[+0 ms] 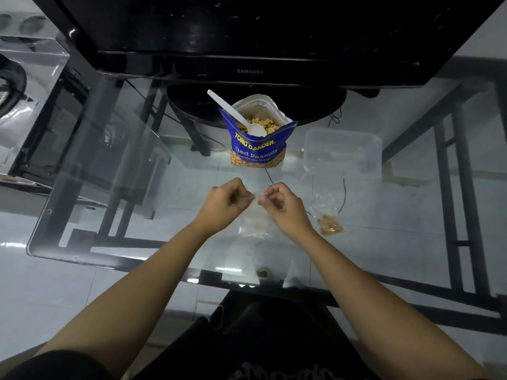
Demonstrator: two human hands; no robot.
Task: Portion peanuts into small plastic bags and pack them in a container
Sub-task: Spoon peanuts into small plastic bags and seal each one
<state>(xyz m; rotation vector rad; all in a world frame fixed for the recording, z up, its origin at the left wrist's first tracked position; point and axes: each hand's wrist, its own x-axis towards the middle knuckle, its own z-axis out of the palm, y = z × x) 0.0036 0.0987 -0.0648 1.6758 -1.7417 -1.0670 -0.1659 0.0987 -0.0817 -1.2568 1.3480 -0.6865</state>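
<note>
The left hand (222, 204) pinches one lip of an empty small plastic bag (253, 218), fingers curled tight on the film. The bag hangs between the two hands just above the glass desk (137, 187), at the middle of the view. The right hand (282, 207) pinches the opposite lip in the same way, so the step in hand looks like parting the bag's mouth before filling (the film is so clear that I cannot tell whether the mouth is open yet). Next, one hand would have to let go and reach to twelve o'clock. There the blue peanut pack (258, 149) stands open, with a white spoon (233, 111) resting in the nuts, handle leaning toward eleven o'clock. The other hand must keep the bag's mouth wide. At three o'clock of the right hand lies a filled small bag (329, 226), near it but apart. At one o'clock sits the clear container (343, 130), just beside the pack. The monitor (247, 37) looms behind the pack, and its base crowds the far reach.
</note>
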